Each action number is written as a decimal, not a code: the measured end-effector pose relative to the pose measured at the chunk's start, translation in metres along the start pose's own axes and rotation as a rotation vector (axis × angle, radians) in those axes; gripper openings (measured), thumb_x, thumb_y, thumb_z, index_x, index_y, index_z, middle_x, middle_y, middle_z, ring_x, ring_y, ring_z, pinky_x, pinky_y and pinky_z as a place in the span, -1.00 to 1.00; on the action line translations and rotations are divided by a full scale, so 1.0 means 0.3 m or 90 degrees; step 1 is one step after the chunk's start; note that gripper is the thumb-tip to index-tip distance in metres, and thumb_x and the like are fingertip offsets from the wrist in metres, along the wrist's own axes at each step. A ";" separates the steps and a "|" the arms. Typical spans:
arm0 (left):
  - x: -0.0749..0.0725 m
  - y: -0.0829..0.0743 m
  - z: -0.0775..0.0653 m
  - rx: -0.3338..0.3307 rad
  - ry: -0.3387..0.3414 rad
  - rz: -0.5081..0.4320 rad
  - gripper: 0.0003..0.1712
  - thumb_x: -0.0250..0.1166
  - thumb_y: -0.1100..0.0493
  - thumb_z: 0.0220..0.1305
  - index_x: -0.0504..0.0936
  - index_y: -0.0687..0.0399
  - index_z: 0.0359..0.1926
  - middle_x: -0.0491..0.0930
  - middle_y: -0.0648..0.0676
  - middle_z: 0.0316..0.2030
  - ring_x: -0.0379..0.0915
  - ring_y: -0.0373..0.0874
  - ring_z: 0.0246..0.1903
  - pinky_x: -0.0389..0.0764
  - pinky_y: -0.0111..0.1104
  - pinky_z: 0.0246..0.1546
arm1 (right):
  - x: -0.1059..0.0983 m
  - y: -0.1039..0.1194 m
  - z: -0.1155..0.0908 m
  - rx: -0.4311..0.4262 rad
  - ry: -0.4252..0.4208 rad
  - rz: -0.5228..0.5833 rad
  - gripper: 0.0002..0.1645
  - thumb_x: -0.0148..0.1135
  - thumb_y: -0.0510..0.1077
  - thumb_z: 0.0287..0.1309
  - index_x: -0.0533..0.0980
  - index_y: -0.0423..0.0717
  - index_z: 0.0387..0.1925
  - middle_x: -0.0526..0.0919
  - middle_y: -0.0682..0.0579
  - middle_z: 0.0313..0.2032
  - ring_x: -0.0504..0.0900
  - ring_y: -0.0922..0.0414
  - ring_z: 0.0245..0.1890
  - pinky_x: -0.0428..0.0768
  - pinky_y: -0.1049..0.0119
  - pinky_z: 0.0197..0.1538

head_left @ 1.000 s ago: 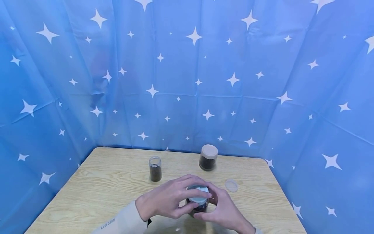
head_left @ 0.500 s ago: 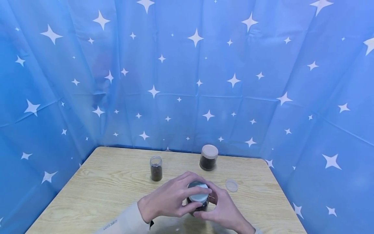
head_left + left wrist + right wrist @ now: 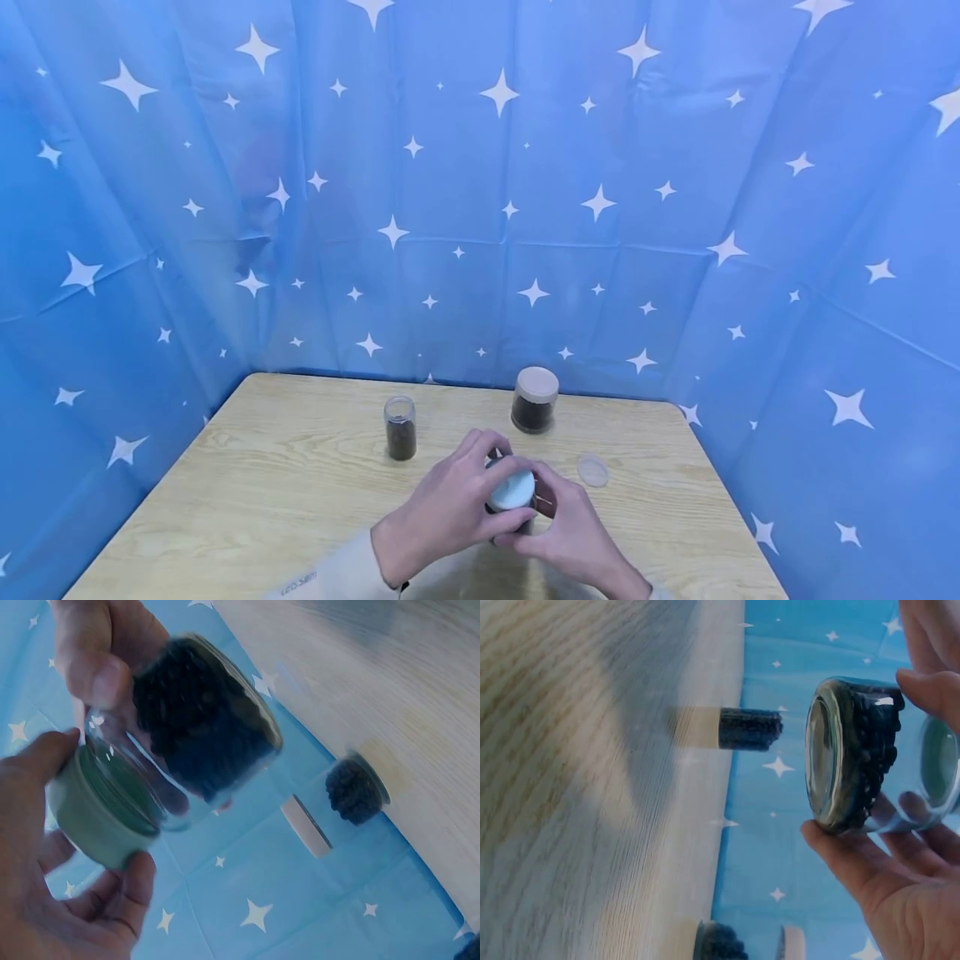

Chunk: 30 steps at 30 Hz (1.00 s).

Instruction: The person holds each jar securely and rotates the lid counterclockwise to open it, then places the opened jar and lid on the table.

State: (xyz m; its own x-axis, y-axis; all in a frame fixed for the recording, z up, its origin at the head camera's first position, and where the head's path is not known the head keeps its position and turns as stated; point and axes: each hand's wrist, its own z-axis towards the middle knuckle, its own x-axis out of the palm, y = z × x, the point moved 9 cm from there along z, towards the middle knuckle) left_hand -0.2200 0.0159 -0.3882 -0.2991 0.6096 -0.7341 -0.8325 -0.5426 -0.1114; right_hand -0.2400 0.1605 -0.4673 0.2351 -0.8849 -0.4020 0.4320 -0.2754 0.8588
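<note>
Both hands are on a clear glass jar (image 3: 210, 720) partly filled with small dark pieces like beans. My left hand (image 3: 450, 508) holds the pale green lid (image 3: 513, 492) at the jar's mouth, its fingers and thumb spread round the rim. My right hand (image 3: 573, 533) grips the glass body from the other side. In the right wrist view the jar's base (image 3: 823, 754) faces the wooden tabletop and stands off from it. The lid sits at the top of the neck; its far edge is hidden by fingers in the head view.
Behind stands a larger jar with a pinkish-white lid (image 3: 537, 383) and dark contents. A lidless, narrow glass jar (image 3: 401, 433) with dark contents is at back left. One thin translucent disc (image 3: 593, 471) lies right of the hands on the wooden table (image 3: 262, 475). Blue star-print curtains (image 3: 450, 192) surround it.
My left hand has shifted slightly, its wrist moving right and its fingers changing their hold round the lid. More of the lid's top shows. My right hand stays nearly in place on the jar.
</note>
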 end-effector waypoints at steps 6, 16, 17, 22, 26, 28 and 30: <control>0.002 0.007 -0.001 -0.053 -0.002 0.006 -0.46 0.74 -0.27 0.32 0.80 -0.20 0.16 0.59 -0.03 -0.01 0.49 -0.20 -0.06 0.67 -0.58 -0.20 | 0.003 -0.004 0.008 -0.006 -0.011 -0.013 0.00 0.88 -0.20 0.09 0.59 0.15 0.52 0.85 0.03 0.28 0.87 0.23 0.18 0.89 0.30 0.24; -0.002 0.018 -0.007 -0.056 -0.006 -0.006 -0.43 0.73 -0.31 0.32 0.79 -0.20 0.17 0.59 -0.03 0.01 0.49 -0.20 -0.05 0.68 -0.58 -0.17 | 0.005 -0.003 0.015 -0.013 -0.007 -0.023 0.02 0.88 -0.17 0.10 0.57 0.12 0.55 0.86 0.02 0.26 0.87 0.23 0.16 0.89 0.31 0.22; -0.003 0.021 -0.007 -0.055 -0.006 -0.010 -0.42 0.74 -0.31 0.32 0.79 -0.20 0.18 0.59 -0.03 0.01 0.49 -0.20 -0.04 0.68 -0.58 -0.17 | 0.004 -0.002 0.015 -0.013 -0.006 -0.025 0.02 0.88 -0.16 0.10 0.57 0.12 0.55 0.86 0.02 0.26 0.87 0.24 0.16 0.89 0.31 0.22; -0.003 0.033 -0.008 -0.053 0.008 -0.031 -0.40 0.75 -0.28 0.32 0.80 -0.22 0.24 0.59 -0.04 0.05 0.50 -0.21 0.00 0.69 -0.55 -0.10 | -0.003 -0.003 0.017 -0.005 -0.010 -0.025 0.00 0.88 -0.19 0.07 0.59 0.10 0.52 0.85 0.01 0.24 0.87 0.24 0.18 0.88 0.30 0.24; -0.003 0.042 -0.015 -0.048 0.018 -0.041 -0.34 0.76 -0.28 0.30 0.78 -0.24 0.32 0.58 -0.08 0.08 0.50 -0.22 0.03 0.68 -0.53 -0.06 | -0.005 0.000 0.018 -0.015 -0.010 -0.031 -0.02 0.85 -0.25 0.07 0.59 0.00 0.51 0.85 -0.05 0.24 0.86 0.25 0.21 0.88 0.29 0.25; -0.007 0.044 -0.019 -0.039 0.014 -0.049 -0.29 0.75 -0.29 0.31 0.76 -0.24 0.37 0.59 -0.09 0.11 0.53 -0.22 0.06 0.68 -0.52 -0.02 | -0.006 0.002 0.019 -0.018 -0.008 -0.033 -0.02 0.85 -0.25 0.07 0.58 -0.03 0.51 0.86 -0.07 0.23 0.85 0.26 0.22 0.88 0.29 0.26; -0.016 0.045 -0.023 -0.025 0.006 -0.058 -0.25 0.73 -0.29 0.33 0.72 -0.23 0.42 0.62 -0.09 0.18 0.57 -0.21 0.11 0.71 -0.47 0.04 | -0.008 0.005 0.019 -0.021 -0.007 -0.038 -0.03 0.85 -0.22 0.09 0.58 -0.05 0.51 0.87 -0.06 0.21 0.85 0.27 0.23 0.88 0.29 0.26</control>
State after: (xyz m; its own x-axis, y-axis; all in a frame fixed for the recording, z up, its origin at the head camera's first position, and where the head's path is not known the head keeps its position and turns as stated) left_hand -0.2266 0.0016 -0.3908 -0.2189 0.6520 -0.7259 -0.8370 -0.5078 -0.2037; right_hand -0.2448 0.1601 -0.4633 0.1985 -0.8713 -0.4489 0.4740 -0.3155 0.8220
